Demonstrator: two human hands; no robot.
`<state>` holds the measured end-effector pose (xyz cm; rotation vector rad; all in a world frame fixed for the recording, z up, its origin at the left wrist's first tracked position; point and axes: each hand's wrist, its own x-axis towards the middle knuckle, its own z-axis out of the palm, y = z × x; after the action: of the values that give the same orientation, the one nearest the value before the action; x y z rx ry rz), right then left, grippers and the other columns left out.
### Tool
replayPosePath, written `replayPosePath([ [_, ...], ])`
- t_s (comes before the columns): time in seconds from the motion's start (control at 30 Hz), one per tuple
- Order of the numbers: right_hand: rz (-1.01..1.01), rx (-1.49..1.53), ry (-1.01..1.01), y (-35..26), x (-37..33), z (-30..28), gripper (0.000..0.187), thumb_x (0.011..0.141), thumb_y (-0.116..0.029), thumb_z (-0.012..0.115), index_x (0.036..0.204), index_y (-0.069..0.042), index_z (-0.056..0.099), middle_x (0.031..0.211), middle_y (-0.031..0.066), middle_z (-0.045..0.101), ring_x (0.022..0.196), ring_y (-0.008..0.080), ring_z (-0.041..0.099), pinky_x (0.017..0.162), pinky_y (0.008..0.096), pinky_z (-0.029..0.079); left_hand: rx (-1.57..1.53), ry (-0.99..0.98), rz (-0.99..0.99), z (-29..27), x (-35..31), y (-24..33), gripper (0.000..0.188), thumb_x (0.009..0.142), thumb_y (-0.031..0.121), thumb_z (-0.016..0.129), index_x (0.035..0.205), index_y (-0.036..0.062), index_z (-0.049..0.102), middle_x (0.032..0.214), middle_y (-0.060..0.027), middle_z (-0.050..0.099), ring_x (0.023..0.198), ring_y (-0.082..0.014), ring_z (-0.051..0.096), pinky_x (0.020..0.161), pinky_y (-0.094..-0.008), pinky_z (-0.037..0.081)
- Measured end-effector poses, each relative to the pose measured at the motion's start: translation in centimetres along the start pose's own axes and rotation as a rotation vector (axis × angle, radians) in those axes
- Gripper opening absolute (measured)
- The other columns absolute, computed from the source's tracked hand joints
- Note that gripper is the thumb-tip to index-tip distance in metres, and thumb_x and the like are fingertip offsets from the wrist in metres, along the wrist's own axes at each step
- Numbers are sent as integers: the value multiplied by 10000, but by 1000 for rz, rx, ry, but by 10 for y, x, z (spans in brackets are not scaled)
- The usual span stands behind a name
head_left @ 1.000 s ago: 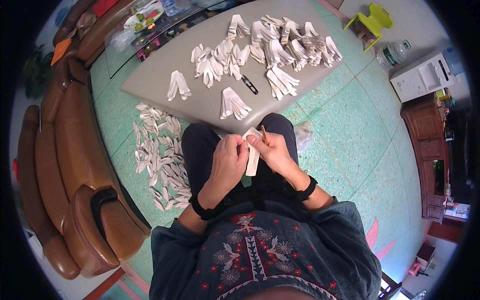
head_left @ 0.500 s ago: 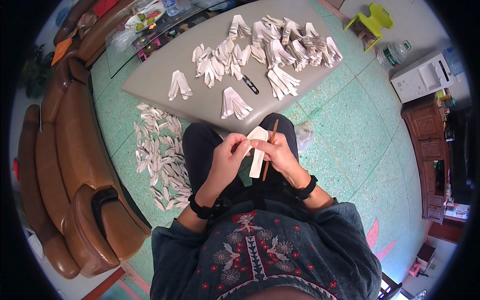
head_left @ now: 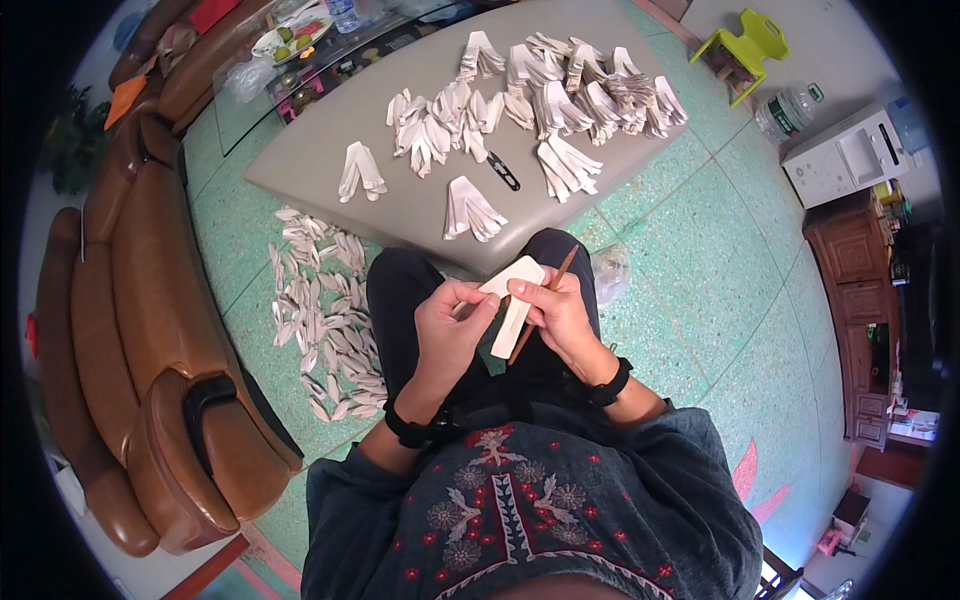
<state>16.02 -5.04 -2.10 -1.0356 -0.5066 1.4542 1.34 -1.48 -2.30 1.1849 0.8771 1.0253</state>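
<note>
My left hand [head_left: 452,325] pinches the left arm of a cream, V-shaped folded piece [head_left: 511,325] that looks like cloth or stiff paper. Its thumb and forefinger are closed near the bend. My right hand [head_left: 563,315] grips the same piece, thumb on top, with the other arm hanging down toward my lap. Held in that right hand too is a thin brown pointed stick [head_left: 569,259], slanting from upper right to lower left behind the piece. Bundles of similar V-shaped pieces [head_left: 472,209] lie on the grey tabletop [head_left: 320,135] in front of me.
A small black tool [head_left: 503,171] lies among the bundles. Many pale leaf-shaped pieces [head_left: 320,310] cover the green floor at left, beside a brown leather sofa [head_left: 165,300]. A clear plastic bag [head_left: 610,275] sits by my right knee. A green chair [head_left: 742,48] stands far right.
The folded piece has tilted, its bend now higher and further right. The stick leans more to the right at its top. My left hand's fingers have shifted along the piece's left arm.
</note>
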Motion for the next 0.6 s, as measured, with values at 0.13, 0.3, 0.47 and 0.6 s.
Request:
replayPosePath([
  [0.13,15,-38,57,4,3,0,127,819,-112,636,750,-8,615,559,-38,504,410,16,329,392,192,225,12,19,-26,-2,0,-9,93,775,-8,648,757,-7,557,756,-26,604,661,-37,544,573,-177,439],
  [0.3,-89,-299,47,4,1,-1,145,846,-148,623,801,-10,614,563,-39,502,437,20,364,395,196,244,7,37,-39,-1,2,-12,99,779,5,651,751,0,556,739,-11,596,646,-28,530,551,-175,427],
  [0.47,-40,-242,3,1,4,-7,157,846,-184,634,821,-31,609,595,-48,491,464,22,369,409,198,257,85,-38,-86,-2,3,-4,84,801,40,651,820,-4,582,744,5,599,651,-21,528,565,-166,425],
  [0.6,-27,-162,14,3,6,-12,147,836,-187,646,815,-46,609,595,-51,478,457,24,361,408,193,251,70,-71,-74,-11,1,-8,85,809,38,641,852,-11,587,754,6,606,663,-26,539,587,-164,435],
])
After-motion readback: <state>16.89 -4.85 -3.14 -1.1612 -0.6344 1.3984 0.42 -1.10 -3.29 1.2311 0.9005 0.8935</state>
